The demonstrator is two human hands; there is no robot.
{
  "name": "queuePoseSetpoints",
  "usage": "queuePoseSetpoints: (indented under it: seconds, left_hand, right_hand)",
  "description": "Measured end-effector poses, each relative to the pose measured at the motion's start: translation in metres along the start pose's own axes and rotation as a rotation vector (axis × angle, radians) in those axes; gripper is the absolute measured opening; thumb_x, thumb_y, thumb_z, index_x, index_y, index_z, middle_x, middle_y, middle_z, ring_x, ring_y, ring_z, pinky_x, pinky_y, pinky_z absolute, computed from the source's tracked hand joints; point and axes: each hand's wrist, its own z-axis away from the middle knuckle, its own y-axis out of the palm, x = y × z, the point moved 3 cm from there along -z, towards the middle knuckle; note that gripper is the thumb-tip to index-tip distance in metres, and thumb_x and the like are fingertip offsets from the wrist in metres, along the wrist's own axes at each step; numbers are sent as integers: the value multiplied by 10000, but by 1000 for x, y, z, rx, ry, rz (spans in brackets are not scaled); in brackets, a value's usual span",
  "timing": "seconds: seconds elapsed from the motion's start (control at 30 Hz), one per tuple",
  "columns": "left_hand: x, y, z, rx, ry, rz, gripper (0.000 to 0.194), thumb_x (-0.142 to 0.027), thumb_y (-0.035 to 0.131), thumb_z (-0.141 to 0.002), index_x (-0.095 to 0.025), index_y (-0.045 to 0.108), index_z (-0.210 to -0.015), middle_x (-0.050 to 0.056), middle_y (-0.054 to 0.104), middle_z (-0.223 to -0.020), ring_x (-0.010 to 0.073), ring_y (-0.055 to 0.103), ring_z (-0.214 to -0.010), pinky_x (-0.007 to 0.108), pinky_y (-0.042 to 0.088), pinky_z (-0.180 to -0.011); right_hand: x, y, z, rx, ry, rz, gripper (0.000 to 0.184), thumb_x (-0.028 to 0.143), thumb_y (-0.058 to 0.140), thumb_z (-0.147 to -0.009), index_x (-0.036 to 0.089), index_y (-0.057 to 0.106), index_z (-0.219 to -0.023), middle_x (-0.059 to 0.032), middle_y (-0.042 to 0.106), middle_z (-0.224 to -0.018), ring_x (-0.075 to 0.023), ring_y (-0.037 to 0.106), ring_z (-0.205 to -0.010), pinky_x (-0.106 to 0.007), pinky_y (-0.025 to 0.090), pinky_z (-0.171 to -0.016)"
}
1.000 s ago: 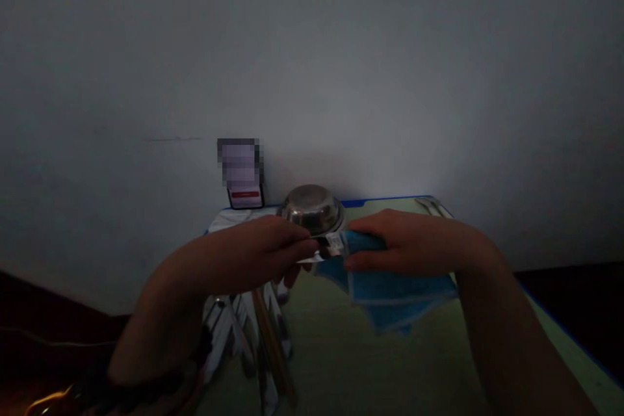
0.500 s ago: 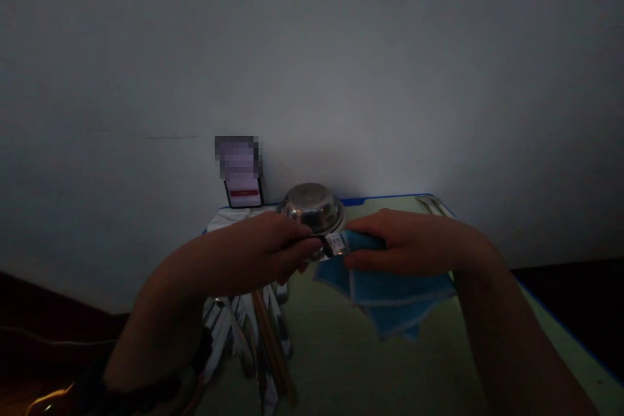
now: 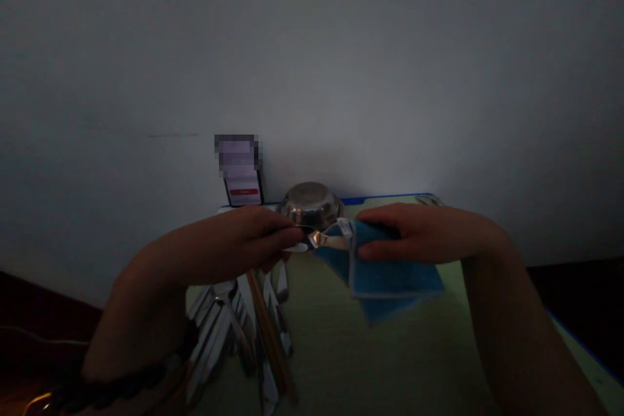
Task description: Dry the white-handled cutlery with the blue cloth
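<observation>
My left hand pinches the wide end of a shiny metal spoon; the fingers hide much of that end. From there its handle runs right, into a fold of blue cloth with pale edging. My right hand is closed on this cloth, thumb and fingers pressed around it, and the cloth hangs down over the table. A small white tag shows at the cloth's upper edge. Just behind both hands an upturned metal bowl stands by the wall.
A phone leans upright against the wall. On the table at left lie several metal utensils and brown chopsticks. More cutlery lies at the far right corner, partly behind my right hand.
My hands have moved slightly apart, the left one leftward and the right one rightward with the cloth. More of the spoon's neck and handle now shows between them.
</observation>
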Motion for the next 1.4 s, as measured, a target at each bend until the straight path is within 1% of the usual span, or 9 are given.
queuePoseSetpoints:
  seconds: [0.1, 0.17, 0.37, 0.57, 0.8, 1.03, 1.2, 1.27, 1.4]
  left_hand:
    - [0, 0, 1, -11, 14, 11, 397, -440, 359, -910, -163, 601, -762, -20, 576, -615, 112, 541, -562, 187, 404, -524]
    - [-1, -1, 2, -32, 36, 6, 399, -444, 361, -910, -165, 600, -755, -23, 572, -605, 110, 543, -557, 189, 405, -529]
    - [-10, -4, 3, -110, 74, -13, 386, -435, 372, -914, -172, 606, -754, -31, 561, -586, 100, 540, -539, 190, 387, -516]
    - [-15, -5, 1, -128, 99, -46, 367, -424, 378, -913, -172, 608, -779, -33, 543, -584, 97, 519, -522, 191, 370, -490]
    - [-14, -3, 0, -57, 83, -50, 360, -417, 373, -915, -168, 592, -773, -35, 532, -587, 97, 513, -527, 177, 369, -483]
    - [-11, -2, -1, -52, 74, -38, 373, -410, 371, -913, -166, 570, -712, -38, 513, -575, 90, 502, -511, 163, 369, -469]
    - [-5, -1, 0, -52, 56, -12, 377, -426, 369, -908, -172, 610, -769, -32, 551, -591, 102, 532, -533, 171, 392, -494]
    - [-4, 0, 0, -67, 56, -4, 385, -440, 369, -902, -174, 623, -785, -27, 568, -591, 112, 549, -538, 182, 401, -503]
    - [-2, -2, -1, -119, 55, 0, 409, -460, 369, -890, -170, 630, -766, -16, 581, -584, 123, 557, -523, 200, 398, -494]
  right_hand:
    - [-2, -2, 4, -14, -34, -54, 369, 422, 501, -849, 169, 564, -1110, -40, 642, -993, -161, 603, -834, -245, 452, -669]
    - [-1, -3, 5, -40, -40, -80, 358, 423, 509, -845, 178, 570, -1098, -33, 642, -1003, -163, 603, -842, -252, 453, -676]
    - [9, -4, -2, -130, -54, -6, 334, 433, 516, -835, 171, 597, -1027, -25, 653, -916, -152, 596, -767, -247, 430, -631]
    - [19, -1, -7, -66, -84, 78, 318, 411, 470, -860, 168, 599, -1021, -41, 646, -931, -158, 593, -780, -251, 425, -646]
    - [13, -1, -6, -3, -29, 2, 380, 476, 473, -846, 187, 587, -1065, -39, 643, -997, -167, 601, -831, -252, 436, -667]
    - [3, -1, -7, -77, 33, 35, 409, 524, 607, -732, 191, 576, -968, -32, 623, -877, -171, 574, -749, -247, 408, -579]
    - [1, -1, -9, -154, -32, -94, 249, 401, 516, -845, 208, 555, -997, -1, 620, -853, -123, 565, -708, -226, 410, -591]
    - [0, -1, -9, -198, -60, -78, 202, 366, 487, -868, 197, 568, -944, 7, 601, -797, -107, 542, -664, -221, 398, -583]
    - [-3, -2, -9, -305, -58, 6, 218, 369, 461, -881, 180, 565, -853, 6, 571, -747, -101, 510, -623, -228, 375, -562]
